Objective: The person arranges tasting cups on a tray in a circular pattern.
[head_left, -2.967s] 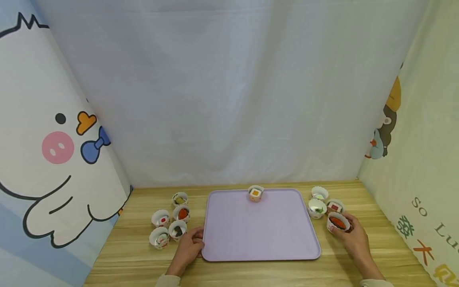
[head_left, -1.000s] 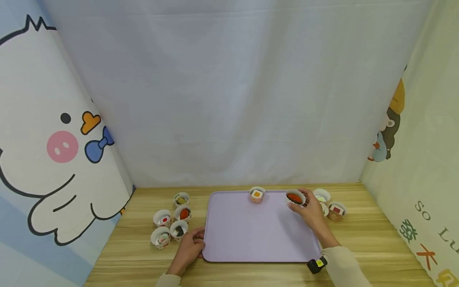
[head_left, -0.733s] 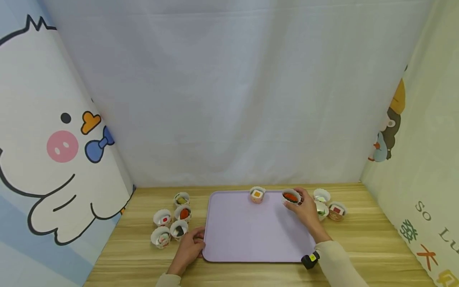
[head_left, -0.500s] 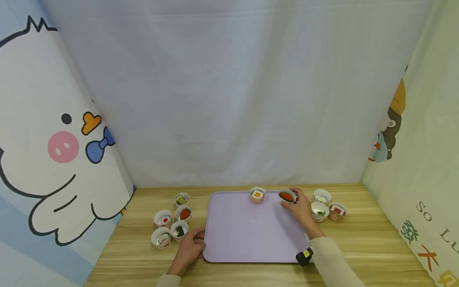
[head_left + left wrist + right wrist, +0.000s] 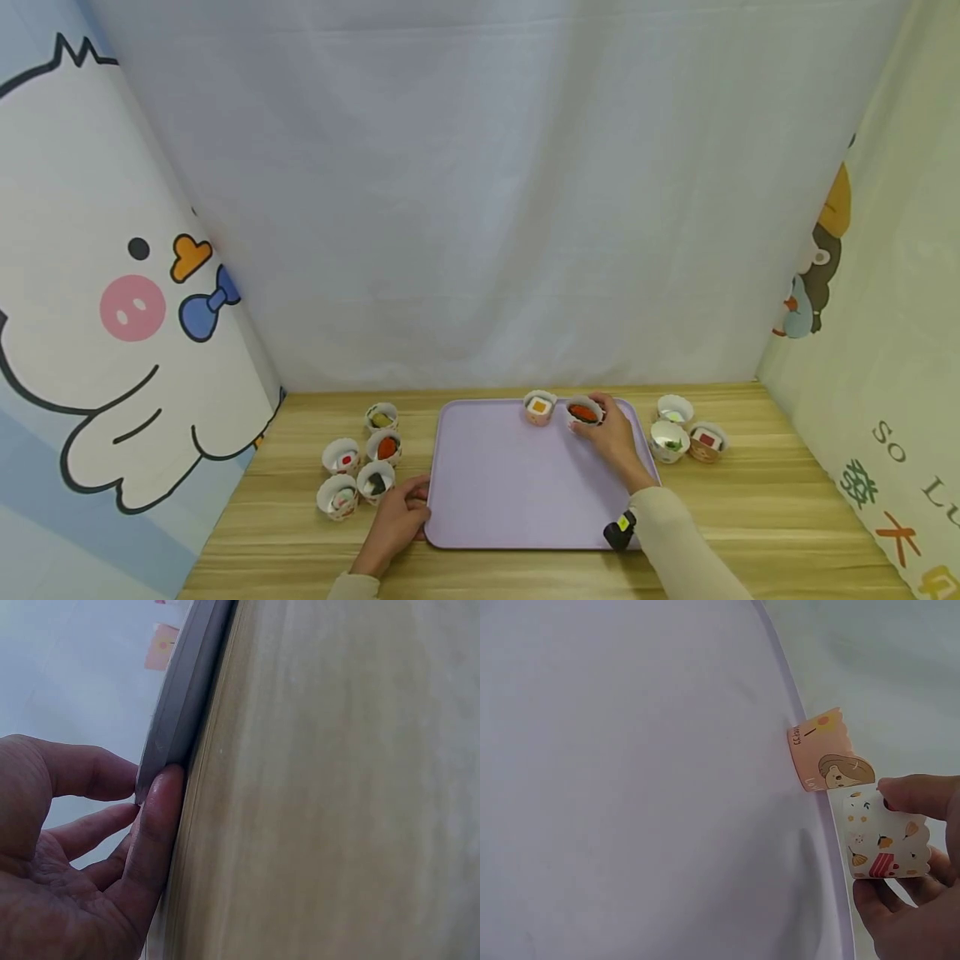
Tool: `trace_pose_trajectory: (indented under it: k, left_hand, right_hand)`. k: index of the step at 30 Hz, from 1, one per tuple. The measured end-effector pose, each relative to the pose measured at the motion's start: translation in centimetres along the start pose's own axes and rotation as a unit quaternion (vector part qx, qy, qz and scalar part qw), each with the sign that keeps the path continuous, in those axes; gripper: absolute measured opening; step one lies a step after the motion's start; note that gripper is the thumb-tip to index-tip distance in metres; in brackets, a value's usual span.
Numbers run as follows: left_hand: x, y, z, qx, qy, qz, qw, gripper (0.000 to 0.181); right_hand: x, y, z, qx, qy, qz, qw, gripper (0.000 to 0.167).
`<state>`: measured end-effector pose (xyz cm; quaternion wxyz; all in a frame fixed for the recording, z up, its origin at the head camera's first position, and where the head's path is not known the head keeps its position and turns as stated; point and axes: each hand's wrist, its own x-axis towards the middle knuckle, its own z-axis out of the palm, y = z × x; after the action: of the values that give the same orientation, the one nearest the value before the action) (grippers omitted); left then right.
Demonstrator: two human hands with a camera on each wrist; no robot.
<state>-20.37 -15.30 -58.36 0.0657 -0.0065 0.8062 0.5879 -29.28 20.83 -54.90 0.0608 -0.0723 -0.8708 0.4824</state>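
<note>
My right hand grips a white paper baking cup over the back right of the lilac tray. A red-topped sushi piece with a dark rim sits inside it. In the right wrist view the cup's side shows small printed motifs, with thumb and fingers around it. Just left of it, a pink paper cup with a white and orange piece stands at the tray's back edge. My left hand pinches the tray's left edge near the front corner; the tray rim lies between its digits in the left wrist view.
Several filled paper cups stand in a cluster left of the tray. On the right are a white cup with green bits, a brown cup with a red-centred piece and another white cup. A white curtain hangs behind the wooden table.
My right hand has taken the cup with the red-topped piece from the right group and carried it left over the tray, close to the pink cup. My left hand stays at the tray edge.
</note>
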Motion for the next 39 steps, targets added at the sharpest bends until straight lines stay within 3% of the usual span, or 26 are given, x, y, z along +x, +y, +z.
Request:
trace_pose_trajectory:
  k: [39]
  left_hand:
    - [0.0, 0.0, -0.1, 0.002, -0.003, -0.005, 1.0000, 0.060]
  right_hand:
    - [1.2, -0.2, 2.3, -0.014, -0.027, 0.025, 0.9992, 0.069]
